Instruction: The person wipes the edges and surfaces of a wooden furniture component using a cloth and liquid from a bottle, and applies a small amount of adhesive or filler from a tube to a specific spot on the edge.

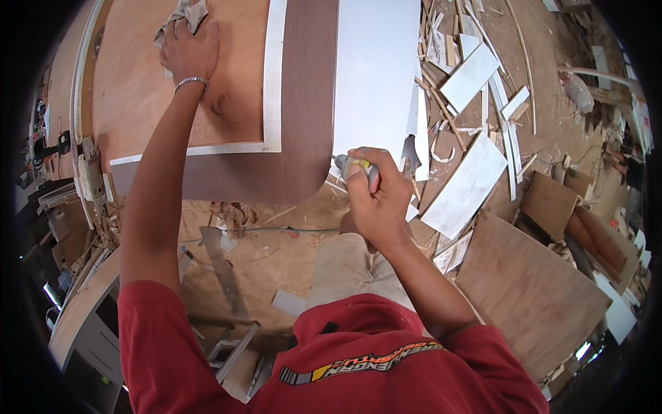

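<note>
My left hand (190, 49) presses a crumpled, greyish cloth (194, 15) against the orange-brown plywood panel (232, 62). Along that panel run a narrow white strip (273, 77) and a wide dark-brown wood-grain border (307, 103) with a rounded corner. In my right hand (380, 191) is a small squeeze bottle (358, 168) with a grey tip and a reddish base. Its nozzle points left, at the brown border's outer edge near the corner; whether it touches is unclear. A smooth white panel (375, 77) lies right beside that edge.
White and wooden board offcuts (470, 77) litter the floor on the right. A large wooden board (532, 295) lies at lower right. An aluminium ladder (235, 352) and a cabinet (93, 336) stand at lower left. A thin cable (289, 228) crosses the floor.
</note>
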`<state>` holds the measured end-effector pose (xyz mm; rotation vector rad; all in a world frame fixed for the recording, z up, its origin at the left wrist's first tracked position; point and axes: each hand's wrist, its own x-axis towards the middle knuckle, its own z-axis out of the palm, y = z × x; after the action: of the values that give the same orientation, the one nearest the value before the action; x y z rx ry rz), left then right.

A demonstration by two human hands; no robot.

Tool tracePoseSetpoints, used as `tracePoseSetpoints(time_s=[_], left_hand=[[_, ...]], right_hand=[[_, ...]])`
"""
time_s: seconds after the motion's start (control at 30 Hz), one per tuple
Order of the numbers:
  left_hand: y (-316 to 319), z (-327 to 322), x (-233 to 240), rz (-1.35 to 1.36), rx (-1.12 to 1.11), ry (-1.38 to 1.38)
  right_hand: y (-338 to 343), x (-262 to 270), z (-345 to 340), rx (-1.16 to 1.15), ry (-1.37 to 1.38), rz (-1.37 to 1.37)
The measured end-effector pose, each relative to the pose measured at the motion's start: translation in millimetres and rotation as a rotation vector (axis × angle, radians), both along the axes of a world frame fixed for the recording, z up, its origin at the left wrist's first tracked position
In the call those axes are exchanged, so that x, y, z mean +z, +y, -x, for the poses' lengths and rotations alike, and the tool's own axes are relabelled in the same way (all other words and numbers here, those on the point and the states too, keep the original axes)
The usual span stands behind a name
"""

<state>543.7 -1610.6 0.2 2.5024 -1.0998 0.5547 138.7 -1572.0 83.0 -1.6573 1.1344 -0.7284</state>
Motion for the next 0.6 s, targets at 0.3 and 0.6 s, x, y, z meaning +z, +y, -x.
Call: tracePoseSetpoints(time_s=[0.3, 0.6], left_hand=[[-1, -2, 0, -0.013, -0.010, 0.038], [-4, 0, 1, -0.036, 0.024, 0.030]], right_hand=[[55, -9, 6, -0.166, -0.055, -0.012], [108, -14, -7, -0.336, -0.064, 0.099]])
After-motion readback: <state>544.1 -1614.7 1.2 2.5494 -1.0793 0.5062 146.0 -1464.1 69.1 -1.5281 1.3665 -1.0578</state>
